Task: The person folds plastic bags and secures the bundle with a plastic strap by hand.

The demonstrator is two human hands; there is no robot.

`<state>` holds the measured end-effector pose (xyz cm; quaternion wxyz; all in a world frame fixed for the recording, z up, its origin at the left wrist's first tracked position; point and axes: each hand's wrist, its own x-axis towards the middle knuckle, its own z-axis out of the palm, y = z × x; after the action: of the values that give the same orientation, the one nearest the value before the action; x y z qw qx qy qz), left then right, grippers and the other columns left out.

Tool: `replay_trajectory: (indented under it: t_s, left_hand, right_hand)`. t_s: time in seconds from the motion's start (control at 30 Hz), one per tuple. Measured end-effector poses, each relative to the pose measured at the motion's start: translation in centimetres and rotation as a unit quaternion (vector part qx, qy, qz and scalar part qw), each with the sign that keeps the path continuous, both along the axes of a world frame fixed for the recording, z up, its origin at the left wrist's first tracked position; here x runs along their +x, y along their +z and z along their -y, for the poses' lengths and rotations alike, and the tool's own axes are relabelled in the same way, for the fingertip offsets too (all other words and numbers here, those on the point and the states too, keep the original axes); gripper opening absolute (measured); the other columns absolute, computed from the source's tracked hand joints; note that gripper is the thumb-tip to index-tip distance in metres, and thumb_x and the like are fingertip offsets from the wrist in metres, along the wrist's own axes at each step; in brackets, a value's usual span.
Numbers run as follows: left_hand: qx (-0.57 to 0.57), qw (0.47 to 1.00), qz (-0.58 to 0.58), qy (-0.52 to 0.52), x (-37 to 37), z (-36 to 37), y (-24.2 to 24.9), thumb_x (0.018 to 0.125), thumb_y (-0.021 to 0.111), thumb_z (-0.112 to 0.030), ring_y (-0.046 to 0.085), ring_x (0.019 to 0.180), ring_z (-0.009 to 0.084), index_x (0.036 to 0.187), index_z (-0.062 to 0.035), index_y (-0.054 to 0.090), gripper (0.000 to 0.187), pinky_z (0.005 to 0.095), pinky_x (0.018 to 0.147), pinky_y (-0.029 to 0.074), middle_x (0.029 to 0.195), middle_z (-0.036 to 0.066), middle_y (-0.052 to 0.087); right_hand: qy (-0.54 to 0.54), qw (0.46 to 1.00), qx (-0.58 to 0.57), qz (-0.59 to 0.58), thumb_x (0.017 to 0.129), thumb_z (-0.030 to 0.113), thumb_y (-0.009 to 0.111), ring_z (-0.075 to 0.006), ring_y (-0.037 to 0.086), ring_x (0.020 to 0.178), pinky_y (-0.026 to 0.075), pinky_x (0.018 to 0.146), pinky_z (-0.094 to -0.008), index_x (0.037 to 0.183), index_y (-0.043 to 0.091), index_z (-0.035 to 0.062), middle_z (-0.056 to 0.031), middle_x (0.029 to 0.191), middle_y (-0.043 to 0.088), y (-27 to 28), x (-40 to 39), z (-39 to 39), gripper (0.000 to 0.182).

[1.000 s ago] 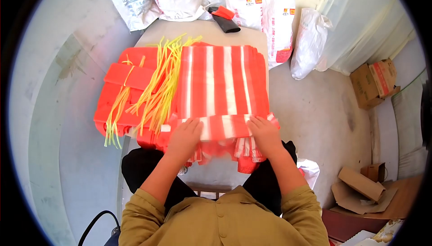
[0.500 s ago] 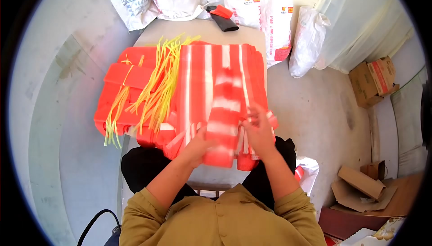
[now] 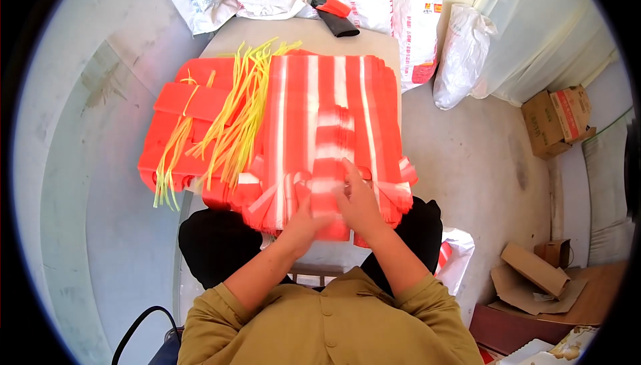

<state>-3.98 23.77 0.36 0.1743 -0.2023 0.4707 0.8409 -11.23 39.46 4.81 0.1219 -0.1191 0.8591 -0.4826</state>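
Bright daylight, fisheye vignette, blurred hands
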Motion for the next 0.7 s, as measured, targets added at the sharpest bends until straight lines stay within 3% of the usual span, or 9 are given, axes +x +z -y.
replay_trajectory:
  t_s: [0.13,0.23,0.33,0.43,0.53,0.63,0.7]
  left_hand:
    - [-0.017,1.000,-0.014,0.003,0.3,-0.3,-1.9,0.094,0.076,-0.005,0.059,0.130,0.0249,0.159,-0.0053,0.027,0.081,0.0421,0.110,0.050,0.145,0.014,0.053]
    - [0.001,0.999,-0.046,-0.002,0.2,-0.3,-3.1,0.093,0.077,-0.006,0.059,0.129,0.0247,0.157,-0.0053,0.030,0.079,0.0414,0.109,0.051,0.143,0.014,0.055]
    - [0.016,0.999,-0.035,0.006,0.3,-0.4,-2.7,0.092,0.077,-0.004,0.060,0.127,0.0234,0.157,-0.0047,0.031,0.079,0.0405,0.105,0.053,0.141,0.014,0.057]
    - [-0.031,0.999,0.006,0.008,0.6,-0.8,-1.2,0.091,0.077,-0.002,0.061,0.124,0.0220,0.157,-0.0029,0.030,0.082,0.0389,0.102,0.055,0.140,0.014,0.057]
    - [-0.094,0.995,0.017,0.005,0.5,-1.2,-0.4,0.089,0.078,-0.002,0.061,0.122,0.0215,0.158,-0.0012,0.029,0.085,0.0373,0.101,0.055,0.140,0.014,0.057]
    - [-0.127,0.992,0.006,0.009,0.6,-1.3,-0.2,0.087,0.079,-0.003,0.061,0.121,0.0215,0.158,-0.0007,0.028,0.087,0.0363,0.101,0.054,0.139,0.014,0.058]
    - [-0.137,0.990,-0.004,0.013,0.7,-1.3,-0.6,0.087,0.079,-0.003,0.061,0.122,0.0216,0.158,-0.0009,0.028,0.087,0.0362,0.101,0.055,0.138,0.014,0.058]
  right_hand:
    - [0.028,0.999,-0.026,-0.002,0.099,0.012,0.057,-0.0347,0.067,0.100,0.050,0.085,-0.0473,0.164,0.031,0.0161,-0.0228,0.107,0.068,-0.7,0.5,1.7,0.070]
    - [0.049,0.997,0.004,0.056,0.098,0.006,0.053,-0.0263,0.063,0.097,0.049,0.091,-0.0377,0.164,0.026,0.0060,-0.0163,0.106,0.062,0.2,0.1,2.0,0.071]
    - [0.016,0.995,-0.061,0.075,0.097,0.006,0.055,-0.0289,0.062,0.104,0.049,0.095,-0.0407,0.163,0.029,0.0058,-0.0179,0.112,0.062,0.9,-0.6,2.4,0.071]
    - [0.052,0.981,-0.008,-0.188,0.096,0.009,0.061,-0.0318,0.059,0.120,0.048,0.103,-0.0410,0.157,0.041,0.0034,-0.0217,0.129,0.061,-0.5,-2.3,2.6,0.065]
    - [0.103,0.967,0.157,-0.172,0.094,0.014,0.068,-0.0376,0.047,0.140,0.042,0.114,-0.0456,0.148,0.055,0.0072,-0.0242,0.147,0.053,1.1,-4.8,2.7,0.056]
    - [0.091,0.926,0.229,-0.287,0.094,0.022,0.070,-0.0426,0.036,0.149,0.033,0.121,-0.0511,0.143,0.063,0.0133,-0.0247,0.158,0.043,-1.8,-7.4,2.6,0.050]
    - [0.081,0.925,0.220,-0.297,0.095,0.026,0.069,-0.0443,0.033,0.150,0.031,0.121,-0.0542,0.143,0.064,0.0174,-0.0249,0.162,0.038,-2.6,-9.1,2.2,0.049]
